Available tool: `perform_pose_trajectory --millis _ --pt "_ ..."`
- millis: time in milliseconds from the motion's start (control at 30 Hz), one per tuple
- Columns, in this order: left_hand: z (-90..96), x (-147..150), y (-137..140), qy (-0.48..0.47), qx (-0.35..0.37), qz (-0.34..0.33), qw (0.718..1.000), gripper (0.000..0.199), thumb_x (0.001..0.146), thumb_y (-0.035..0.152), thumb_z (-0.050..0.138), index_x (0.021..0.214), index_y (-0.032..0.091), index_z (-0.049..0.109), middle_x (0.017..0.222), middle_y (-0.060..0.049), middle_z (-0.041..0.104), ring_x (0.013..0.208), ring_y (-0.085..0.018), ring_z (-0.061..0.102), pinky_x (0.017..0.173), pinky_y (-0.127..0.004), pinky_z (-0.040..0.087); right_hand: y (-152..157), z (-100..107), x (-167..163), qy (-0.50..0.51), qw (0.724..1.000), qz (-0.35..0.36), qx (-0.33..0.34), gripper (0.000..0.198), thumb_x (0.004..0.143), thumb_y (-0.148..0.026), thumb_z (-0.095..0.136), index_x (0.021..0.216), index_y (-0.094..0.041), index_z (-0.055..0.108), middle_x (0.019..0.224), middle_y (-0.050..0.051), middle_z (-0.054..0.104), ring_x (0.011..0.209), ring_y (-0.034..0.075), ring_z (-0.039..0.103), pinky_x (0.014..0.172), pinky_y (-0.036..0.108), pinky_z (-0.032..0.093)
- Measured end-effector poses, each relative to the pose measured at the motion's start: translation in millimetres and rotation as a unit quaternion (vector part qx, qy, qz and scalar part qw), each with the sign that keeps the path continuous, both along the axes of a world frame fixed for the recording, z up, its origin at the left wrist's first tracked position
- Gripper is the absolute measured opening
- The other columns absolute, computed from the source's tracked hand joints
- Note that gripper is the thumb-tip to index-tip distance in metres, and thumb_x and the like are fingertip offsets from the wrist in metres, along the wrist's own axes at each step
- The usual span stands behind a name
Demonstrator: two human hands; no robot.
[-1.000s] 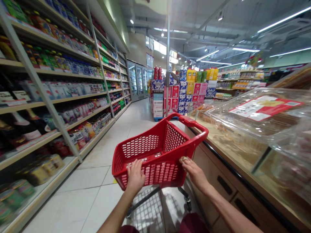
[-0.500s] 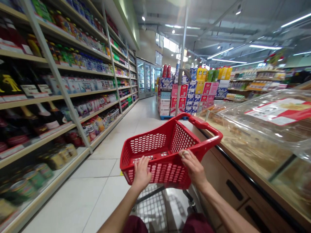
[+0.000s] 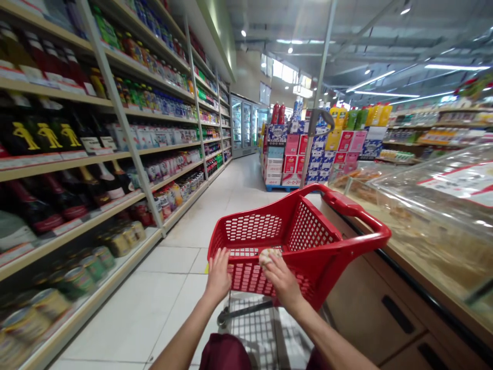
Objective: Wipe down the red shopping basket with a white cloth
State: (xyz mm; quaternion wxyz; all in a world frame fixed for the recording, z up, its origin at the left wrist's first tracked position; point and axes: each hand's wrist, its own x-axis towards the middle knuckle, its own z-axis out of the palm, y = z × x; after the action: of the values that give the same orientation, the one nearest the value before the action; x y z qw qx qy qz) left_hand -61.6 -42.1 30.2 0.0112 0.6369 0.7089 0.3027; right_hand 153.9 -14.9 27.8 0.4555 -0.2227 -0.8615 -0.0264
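A red plastic shopping cart (image 3: 323, 252) stands sideways before me, its handle to the right and its perforated basket holding nothing I can see. My left hand (image 3: 219, 275) lies against the near side by the front corner, fingers stretched up over the rim. Bunched under the fingers of my right hand (image 3: 283, 280) is a whitish cloth (image 3: 268, 257), pressed on the near rim around its middle. Part of the cloth is hidden by those fingers.
Tall shelves (image 3: 173, 146) of bottles and cans line the left side. A wooden counter (image 3: 358, 272) with clear plastic covers (image 3: 427, 205) runs close on the right. Ahead, stacked drink cartons (image 3: 292, 154) stand behind a metal pole (image 3: 318, 82); glass-door fridges (image 3: 242, 121) are farther back.
My right hand has slid left along the near rim with the cloth, closer to my left hand. The cart now sits farther right in view as the camera turned left.
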Motion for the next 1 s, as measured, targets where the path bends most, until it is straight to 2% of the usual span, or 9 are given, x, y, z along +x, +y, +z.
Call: perform_pose_trajectory --millis 133,300,367,433,533,667,733,867,1000 --pt "-1.7 -25 -4 -0.056 -0.003 -0.043 0.998 0.064 0.054 -0.002 0.033 0.114 0.013 0.049 0.129 -0.01 0.046 0.124 -0.021 0.032 0.104 -0.047 0.023 -16 -14 -28 -0.085 0.994 0.066 -0.011 0.024 0.088 -0.017 0.038 0.096 -0.023 0.06 0.108 0.001 0.062 0.114 0.015 0.046 0.095 0.036 0.043" --pt "-0.9 -45 -8 -0.159 0.026 -0.018 0.987 0.067 0.054 -0.002 0.032 0.118 0.015 0.046 0.128 -0.006 0.046 0.122 -0.015 0.036 0.105 -0.036 0.026 -16 7 -82 -0.076 0.995 0.045 0.043 0.026 0.086 -0.011 0.039 0.099 -0.018 0.06 0.12 0.005 0.053 0.122 0.019 0.035 0.102 0.039 0.034" --pt "-4.0 -51 -13 -0.174 0.019 -0.017 0.984 0.067 0.054 -0.001 0.032 0.118 0.014 0.046 0.129 -0.007 0.046 0.122 -0.015 0.035 0.106 -0.036 0.024 -14 -1 -100 -0.097 0.992 0.052 0.058 0.023 0.084 -0.012 0.042 0.098 -0.017 0.06 0.118 0.006 0.055 0.121 0.02 0.038 0.102 0.038 0.035" --pt "-8.4 -56 -18 -0.178 0.016 -0.026 0.984 0.069 0.053 -0.001 0.031 0.118 0.013 0.046 0.13 -0.007 0.045 0.123 -0.016 0.034 0.106 -0.037 0.023 -15 -20 -107 -0.131 0.988 0.055 0.057 0.019 0.083 -0.014 0.046 0.095 -0.017 0.061 0.109 0.006 0.061 0.113 0.019 0.047 0.097 0.035 0.04" --pt "-12.8 -62 -22 -0.181 0.023 -0.029 0.983 0.071 0.051 -0.002 0.031 0.119 0.014 0.046 0.129 -0.006 0.045 0.124 -0.016 0.032 0.107 -0.038 0.021 -18 -32 -101 -0.155 0.985 0.062 0.036 0.018 0.082 -0.014 0.047 0.092 -0.018 0.062 0.103 0.004 0.063 0.105 0.016 0.053 0.088 0.026 0.047" --pt "-7.8 -56 -12 -0.176 0.052 -0.028 0.983 0.069 0.053 -0.001 0.032 0.12 0.014 0.045 0.13 -0.006 0.044 0.125 -0.017 0.03 0.107 -0.039 0.02 -13 4 -79 -0.114 0.992 0.03 0.04 0.025 0.085 -0.012 0.04 0.1 -0.017 0.059 0.116 0.006 0.056 0.118 0.019 0.041 0.097 0.035 0.04" --pt "-2.3 -45 -3 -0.168 0.062 -0.041 0.983 0.068 0.055 0.0 0.032 0.121 0.014 0.043 0.132 -0.006 0.042 0.126 -0.017 0.028 0.107 -0.038 0.021 -10 16 -66 -0.114 0.992 0.018 0.054 0.025 0.086 -0.012 0.039 0.1 -0.015 0.06 0.115 0.009 0.057 0.119 0.021 0.04 0.097 0.038 0.04" --pt "3.1 -16 14 -0.14 0.07 -0.091 0.983 0.069 0.055 -0.001 0.031 0.122 0.012 0.041 0.134 -0.008 0.039 0.128 -0.017 0.025 0.108 -0.038 0.02 -13 9 -38 -0.152 0.987 0.041 0.044 0.026 0.085 -0.012 0.039 0.101 -0.016 0.059 0.104 0.007 0.063 0.11 0.019 0.05 0.09 0.034 0.047" --pt "0.2 8 19 -0.114 0.066 -0.123 0.984 0.068 0.057 -0.002 0.03 0.123 0.008 0.04 0.134 -0.012 0.038 0.128 -0.017 0.023 0.107 -0.039 0.02 -12 8 -13 -0.11 0.994 0.003 0.012 0.028 0.085 -0.014 0.041 0.107 -0.019 0.057 0.116 0.006 0.057 0.118 0.02 0.041 0.095 0.037 0.042"
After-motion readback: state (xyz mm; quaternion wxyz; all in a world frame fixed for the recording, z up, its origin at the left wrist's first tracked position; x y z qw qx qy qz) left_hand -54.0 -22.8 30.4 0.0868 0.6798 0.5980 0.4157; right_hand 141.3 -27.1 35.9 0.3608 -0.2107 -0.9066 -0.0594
